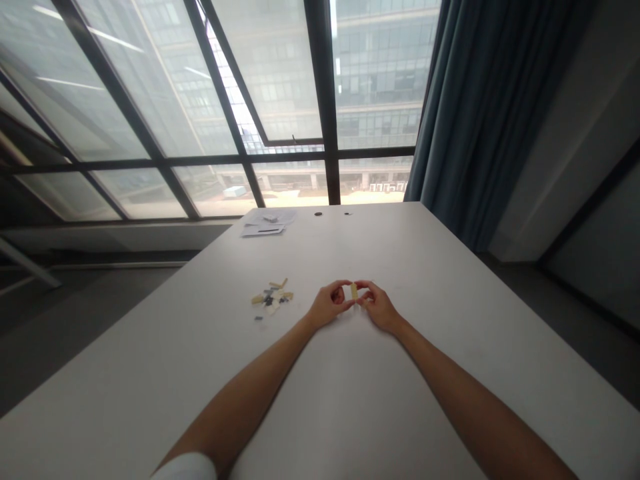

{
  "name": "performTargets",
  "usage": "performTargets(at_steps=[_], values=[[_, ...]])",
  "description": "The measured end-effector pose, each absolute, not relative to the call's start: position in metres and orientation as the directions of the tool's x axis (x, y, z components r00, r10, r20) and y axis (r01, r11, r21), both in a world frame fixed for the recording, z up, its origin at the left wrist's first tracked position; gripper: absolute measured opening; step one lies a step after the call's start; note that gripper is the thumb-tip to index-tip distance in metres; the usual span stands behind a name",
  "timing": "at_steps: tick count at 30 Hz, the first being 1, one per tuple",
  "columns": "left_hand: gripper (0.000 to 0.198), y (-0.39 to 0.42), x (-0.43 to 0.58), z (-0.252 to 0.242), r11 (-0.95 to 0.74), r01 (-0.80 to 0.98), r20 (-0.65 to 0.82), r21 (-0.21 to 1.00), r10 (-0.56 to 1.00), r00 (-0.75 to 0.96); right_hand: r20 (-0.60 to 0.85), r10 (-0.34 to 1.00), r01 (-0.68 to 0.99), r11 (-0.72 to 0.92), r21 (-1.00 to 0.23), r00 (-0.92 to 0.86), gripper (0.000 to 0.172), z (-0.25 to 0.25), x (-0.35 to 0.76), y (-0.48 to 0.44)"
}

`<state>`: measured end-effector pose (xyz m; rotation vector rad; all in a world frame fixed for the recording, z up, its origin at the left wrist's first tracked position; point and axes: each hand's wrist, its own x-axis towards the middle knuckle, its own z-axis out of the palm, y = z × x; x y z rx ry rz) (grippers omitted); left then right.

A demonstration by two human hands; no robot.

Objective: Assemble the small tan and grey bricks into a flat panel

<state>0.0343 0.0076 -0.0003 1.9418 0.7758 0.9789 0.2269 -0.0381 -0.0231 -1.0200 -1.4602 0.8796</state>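
Observation:
A small pale-yellow building brick (354, 291) is held upright between my two hands, above the white table (320, 413). My left hand (330, 302) pinches it from the left with thumb and fingertips. From the right, the thumb and fingers of my right hand (379, 305) grip the same piece. Its finer detail is too small to make out. Left of my left hand lies a loose pile of small building pieces (273, 298) in yellow, white, grey and dark tones. One grey piece (259, 318) sits apart, just in front of the pile.
White papers (263, 231) with a dark pen-like item on them lie at the table's far left corner. Two small dark round spots (318, 214) show near the far edge. Beyond stand large framed windows and a blue curtain (465, 127) on the right.

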Motion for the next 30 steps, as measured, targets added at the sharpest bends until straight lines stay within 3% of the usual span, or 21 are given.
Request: performTargets(at_steps=[30], values=[[0.053,0.0072,0.0344,-0.0022,-0.513,0.188,0.358,0.837,0.774,0.522,0.328,0.944,0.114,0.328,-0.938,-0.013,0.045,-0.0237,0.2248,-0.0383]])
